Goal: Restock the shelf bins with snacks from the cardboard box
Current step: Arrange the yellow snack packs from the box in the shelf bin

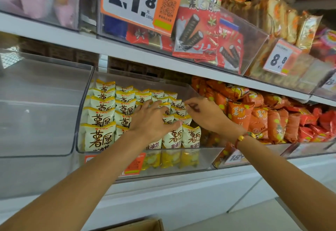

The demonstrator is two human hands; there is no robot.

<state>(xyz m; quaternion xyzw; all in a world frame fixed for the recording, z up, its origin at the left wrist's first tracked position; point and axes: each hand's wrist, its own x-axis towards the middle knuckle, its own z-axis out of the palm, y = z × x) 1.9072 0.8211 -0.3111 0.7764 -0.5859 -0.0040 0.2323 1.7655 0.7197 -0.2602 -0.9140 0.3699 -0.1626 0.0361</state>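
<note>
Already my left hand (152,119) lay spread flat on the yellow-and-white snack packets (101,136), fingers straight and fanned over the middle rows, thumb stretched toward the front packets, pressing rather than gripping anything. My right hand (201,114) reached in from the other side with its fingers bent toward the packets at the back right of the stack; it looked to be pinching the top edge of one, though blur kept me from being sure of that. A beaded bracelet (241,138) sat on that wrist. Both hands worked inside the clear middle bin (209,156), where the packets stood in tidy rows that filled most of it, so I judged this bin close to finished, with only straightening and perhaps a last packet or two left at the right side. Just beside it on the left, another clear bin (36,103) held nothing I could see and seemed the larger share of the work still waiting. On the right, a bin of orange chip bags (258,118) looked well heaped. Below my arms, only a corner of the cardboard box (143,225) showed at the frame's bottom edge, its contents hidden.
</note>
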